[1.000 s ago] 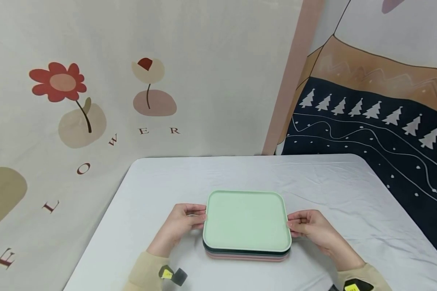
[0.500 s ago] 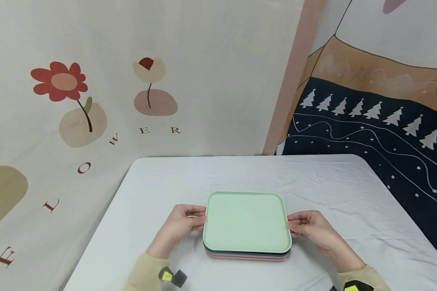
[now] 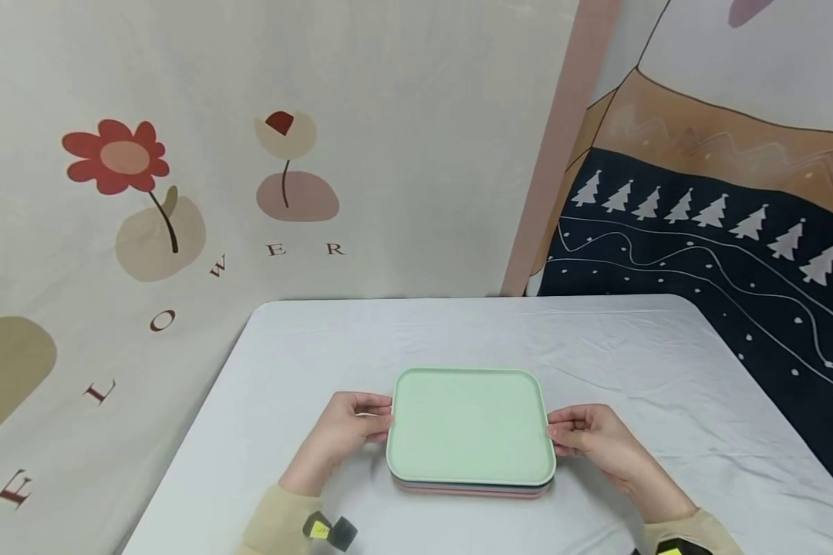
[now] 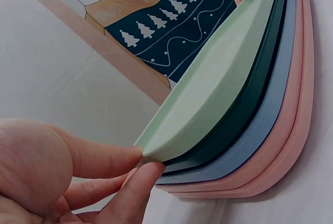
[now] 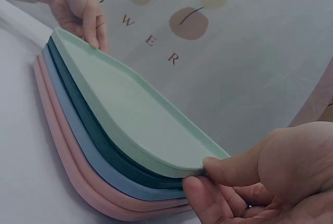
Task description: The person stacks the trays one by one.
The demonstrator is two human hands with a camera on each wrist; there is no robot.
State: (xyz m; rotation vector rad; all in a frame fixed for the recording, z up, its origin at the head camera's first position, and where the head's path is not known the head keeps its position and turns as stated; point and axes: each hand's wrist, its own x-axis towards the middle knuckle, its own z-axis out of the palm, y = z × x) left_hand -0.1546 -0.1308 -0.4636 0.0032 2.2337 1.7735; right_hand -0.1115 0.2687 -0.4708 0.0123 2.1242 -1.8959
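Note:
A light green tray (image 3: 470, 424) lies on top of a stack of several trays on the white table. Under it come a dark green tray (image 4: 255, 75), a blue tray (image 4: 260, 135) and two pink ones (image 5: 112, 208). At the left short side my left hand (image 3: 347, 424) pinches the light green tray's edge, thumb on the rim and a fingertip just below it. Opposite, my right hand (image 3: 590, 439) pinches the right edge the same way. Both wrist views show the light green tray close over the dark green one. In the head view, the light green tray mostly hides those below.
White cloth covers the table (image 3: 319, 339), slightly wrinkled at the right. A pale wall hanging (image 3: 416, 154) with flower prints stands behind and to the left. A dark hanging (image 3: 666, 239) with tree prints borders the right side.
The light green tray has sunk slightly toward the stack, and less of the dark green tray shows at the front. Both hands have moved down a little with it, still gripping its edges.

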